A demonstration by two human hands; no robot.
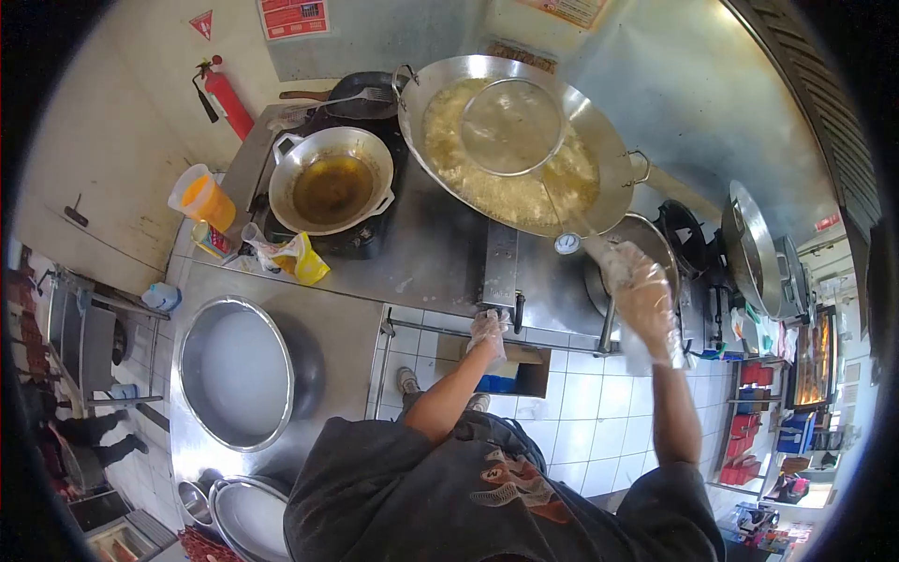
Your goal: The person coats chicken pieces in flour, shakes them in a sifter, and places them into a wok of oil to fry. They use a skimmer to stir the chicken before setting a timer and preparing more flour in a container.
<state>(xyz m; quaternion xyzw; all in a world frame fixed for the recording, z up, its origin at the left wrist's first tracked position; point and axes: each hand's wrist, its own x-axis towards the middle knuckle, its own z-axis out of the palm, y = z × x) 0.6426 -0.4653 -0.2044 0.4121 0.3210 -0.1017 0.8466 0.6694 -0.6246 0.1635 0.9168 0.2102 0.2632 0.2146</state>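
Note:
My right hand (644,295), in a clear plastic glove, is closed around the handle of a wide round mesh skimmer (513,126). The skimmer lies over a large wok (613,183) of bubbling oil with pale frying pieces. A round thermometer dial (567,244) sits at the wok's near rim, by the skimmer handle. My left hand (489,330), also gloved, is low at the stove's front edge, beside a black knob or lever (519,312). Its fingers look curled, but what they grip is hidden.
A smaller pan (332,155) of dark oil stands left on the stove. Behind it is a black frying pan (361,105). An orange-filled jug (208,201), a yellow packet (309,262) and a large basin (192,365) of whitish liquid are left. A cardboard box (534,375) is below.

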